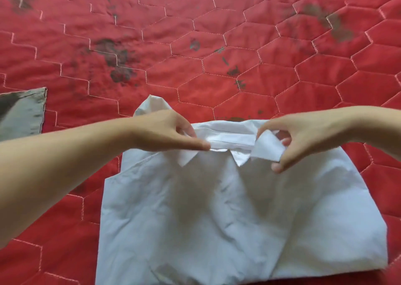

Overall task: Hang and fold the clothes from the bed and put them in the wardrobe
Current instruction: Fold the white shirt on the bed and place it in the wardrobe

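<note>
Shirt [227,208] and collar fill the lower middle of the head view, the only view there is. The white shirt lies folded into a rough rectangle on the red quilted bedspread [217,46], collar end away from the person.

The left hand [165,130] reaches in from the left, and its fingers [195,144] pinch the left end of the collar [230,140], narrow, thumb tip and fingertip together on the band. The right hand [303,137] comes from the right, fingers curled round the right collar wing, which stands flipped up and creased between thumb and forefinger. A grey cloth [23,109] lies well apart at the left edge. No wardrobe or hanger is in sight.

Judging from this, the step in hand is straightening the collar of a shirt that is already folded. The risks:

- Pulling the two ends apart too hard could drag the soft cotton and open the folded sides, since only the shirt's own weight holds them.
- The upturned right wing may be pressed flat crooked and keep its crease.
- Dark marks dot the bedspread, some close beside the collar; whether they would rub off I cannot tell, but white fabric slid across them might pick up dirt.
- Lifting by the collar alone would probably let the bundle fall open, so support under the body seems wiser.
</note>
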Motion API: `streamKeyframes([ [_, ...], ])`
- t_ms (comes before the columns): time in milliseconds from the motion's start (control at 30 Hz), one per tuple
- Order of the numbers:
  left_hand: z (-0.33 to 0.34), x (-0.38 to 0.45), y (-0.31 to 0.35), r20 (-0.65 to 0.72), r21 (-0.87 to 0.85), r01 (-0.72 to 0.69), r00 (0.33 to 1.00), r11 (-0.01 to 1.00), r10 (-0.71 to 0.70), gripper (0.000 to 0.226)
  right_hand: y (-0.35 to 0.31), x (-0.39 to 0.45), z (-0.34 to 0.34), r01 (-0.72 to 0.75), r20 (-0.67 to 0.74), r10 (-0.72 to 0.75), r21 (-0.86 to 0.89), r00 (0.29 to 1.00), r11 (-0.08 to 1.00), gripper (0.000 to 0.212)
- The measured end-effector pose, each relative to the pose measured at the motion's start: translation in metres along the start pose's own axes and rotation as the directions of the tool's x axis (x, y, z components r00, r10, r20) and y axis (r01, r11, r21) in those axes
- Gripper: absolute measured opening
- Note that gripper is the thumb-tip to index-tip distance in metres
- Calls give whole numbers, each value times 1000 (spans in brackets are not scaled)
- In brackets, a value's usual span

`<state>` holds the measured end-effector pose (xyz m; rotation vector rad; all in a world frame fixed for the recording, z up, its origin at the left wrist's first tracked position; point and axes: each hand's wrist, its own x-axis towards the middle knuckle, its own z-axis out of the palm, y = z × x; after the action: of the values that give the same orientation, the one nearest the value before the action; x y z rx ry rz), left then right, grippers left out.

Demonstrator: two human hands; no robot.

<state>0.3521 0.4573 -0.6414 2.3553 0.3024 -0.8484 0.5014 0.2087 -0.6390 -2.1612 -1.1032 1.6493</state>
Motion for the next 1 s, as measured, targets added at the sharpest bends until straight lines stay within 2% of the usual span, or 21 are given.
streamKeyframes([
  [67, 14, -1, -3, -224, -129, 11, 974, 992, -40, 67, 0, -4, 8, -69, 53, 71, -30, 996, 997, 73],
  [133, 30, -2, -8, -469, -237, -87, 882, 968, -35, 26, 4, -1, 23, -78, -144, 79, 12, 986, 997, 71],
  [167, 38, -5, -9, -521, -238, -126, 853, 963, -18, 5, 6, 3, 33, -69, -299, 83, 57, 950, 996, 60],
  [233, 51, -11, -10, -481, -191, -117, 877, 975, 11, 26, 9, 11, 55, -57, -519, 89, 76, 850, 995, 34],
  [267, 56, -14, -11, -432, -120, -85, 901, 989, 25, 33, 9, 13, 63, -70, -558, 77, 33, 826, 997, 31],
  [333, 62, -20, -10, -430, 36, -67, 899, 997, 76, 42, 7, 13, 73, -85, -629, 12, -86, 777, 993, 31],
  [367, 63, -22, -10, -501, 70, -86, 858, 994, 110, 43, 6, 11, 74, -59, -700, -49, -129, 712, 990, 31],
  [433, 65, -33, -5, -673, 88, -159, 718, 983, 177, 42, 0, 0, 77, 35, -825, -239, -258, 512, 965, 32],
  [500, 73, -50, -3, -775, 133, -262, 574, 956, 265, 41, -5, -15, 89, 49, -833, -438, -449, 337, 892, 36],
  [533, 82, -59, -3, -794, 161, -287, 530, 944, 297, 40, -5, -22, 99, 24, -808, -503, -522, 307, 853, 37],
  [567, 93, -67, -5, -800, 180, -299, 510, 937, 317, 39, -2, -28, 112, 1, -784, -539, -566, 308, 824, 38],
  [600, 106, -74, -7, -785, 177, -292, 534, 940, 314, 37, 2, -32, 126, -8, -767, -548, -584, 334, 812, 38],
  [633, 121, -79, -9, -740, 159, -268, 604, 950, 295, 36, 7, -35, 141, -14, -753, -534, -583, 383, 812, 39],
  [667, 134, -83, -12, -663, 138, -192, 711, 972, 235, 37, 13, -35, 155, -35, -741, -494, -569, 455, 822, 44],
  [700, 145, -84, -15, -542, 152, -76, 828, 986, 147, 40, 21, -33, 168, -73, -723, -427, -547, 544, 834, 55],
  [733, 156, -82, -19, -429, 175, 20, 901, 984, 58, 44, 29, -31, 178, -121, -698, -341, -521, 629, 845, 67],
  [767, 163, -79, -23, -392, 189, 60, 920, 980, 19, 47, 37, -29, 184, -160, -682, -273, -500, 679, 851, 77],
  [800, 164, -77, -23, -366, 205, 69, 930, 976, 11, 49, 43, -27, 187, -186, -680, -237, -487, 694, 853, 82],
  [867, 161, -72, -23, -364, 329, 3, 923, 944, 124, 53, 52, -23, 183, -202, -700, -250, -495, 669, 845, 85],
  [933, 156, -66, -25, -405, 486, -6, 884, 874, 231, 55, 53, -20, 176, -206, -714, -277, -510, 643, 835, 83],
  [1000, 150, -61, -25, -408, 593, 13, 867, 805, 286, 51, 50, -19, 168, -185, -683, -314, -552, 660, 813, 75],
])
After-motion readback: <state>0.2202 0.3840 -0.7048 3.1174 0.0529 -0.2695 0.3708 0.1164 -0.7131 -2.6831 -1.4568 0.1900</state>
